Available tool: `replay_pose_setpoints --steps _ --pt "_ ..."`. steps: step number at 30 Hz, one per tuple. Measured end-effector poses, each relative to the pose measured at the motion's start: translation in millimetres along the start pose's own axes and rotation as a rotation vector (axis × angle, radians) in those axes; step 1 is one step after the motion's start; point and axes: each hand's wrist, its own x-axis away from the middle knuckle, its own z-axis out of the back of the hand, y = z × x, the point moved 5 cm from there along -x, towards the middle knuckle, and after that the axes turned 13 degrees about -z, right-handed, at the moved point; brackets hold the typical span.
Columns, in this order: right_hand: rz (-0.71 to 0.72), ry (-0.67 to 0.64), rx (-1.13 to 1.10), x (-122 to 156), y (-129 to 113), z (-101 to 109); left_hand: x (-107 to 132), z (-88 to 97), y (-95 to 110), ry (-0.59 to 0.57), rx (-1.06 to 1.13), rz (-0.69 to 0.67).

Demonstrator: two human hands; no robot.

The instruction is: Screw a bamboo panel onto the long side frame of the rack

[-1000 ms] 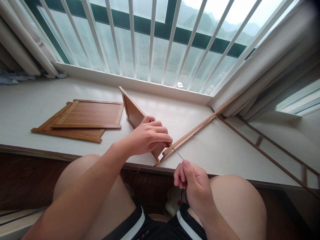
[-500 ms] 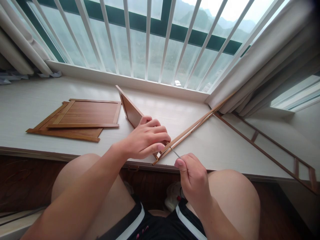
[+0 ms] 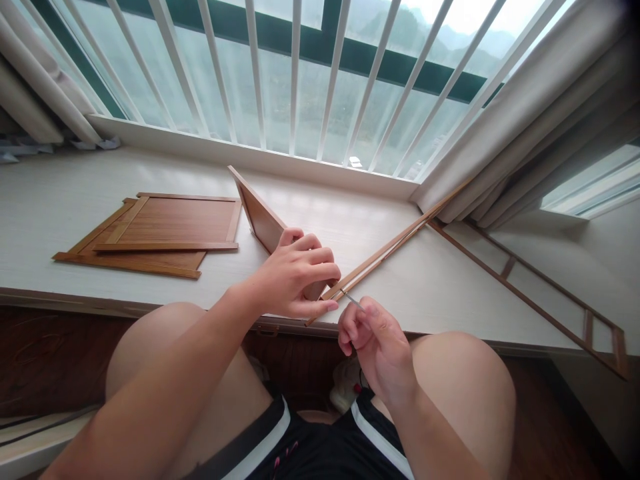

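My left hand [image 3: 300,277] is closed over the near end of a brown wooden panel [image 3: 260,217], which stands on edge on the white ledge. There the panel meets a long wooden ladder-like frame [image 3: 385,257], also on edge, slanting away to the right. Between thumb and index finger, my right hand [image 3: 377,343] pinches a thin metal hex key [image 3: 354,302]. Its tip touches the frame close to the joint, and its other fingers are loosely curled. The fastener at the tip is too small to make out.
Two wooden panels [image 3: 175,223] lie overlapped at left on the white ledge [image 3: 280,180]. A second ladder-like frame [image 3: 545,293] lies at right, its end past the ledge. White bars [image 3: 295,80] line the window behind, with curtains [image 3: 505,120] at the sides.
My right hand has gone from a fist around the hex key to a fingertip pinch, turned with the fingers showing. The left hand, panel and frame stay nearly where they were.
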Motion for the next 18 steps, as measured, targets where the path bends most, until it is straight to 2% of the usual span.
replay_pose_setpoints --steps 3,10,14,18 --pt "-0.046 -0.086 -0.154 0.5 2.0 -2.1 0.8 -0.1 -0.2 0.005 -0.003 -0.004" --pt "-0.088 -0.281 -0.291 3.0 7.5 -9.1 2.2 -2.0 -1.7 0.018 -0.015 -0.025" --pt "-0.138 -0.273 -0.341 0.5 7.6 -5.9 2.5 -2.0 -2.1 0.023 -0.017 -0.025" --pt "-0.155 -0.212 -0.263 -1.0 0.0 -1.4 2.4 -1.9 -1.5 0.026 -0.016 -0.019"
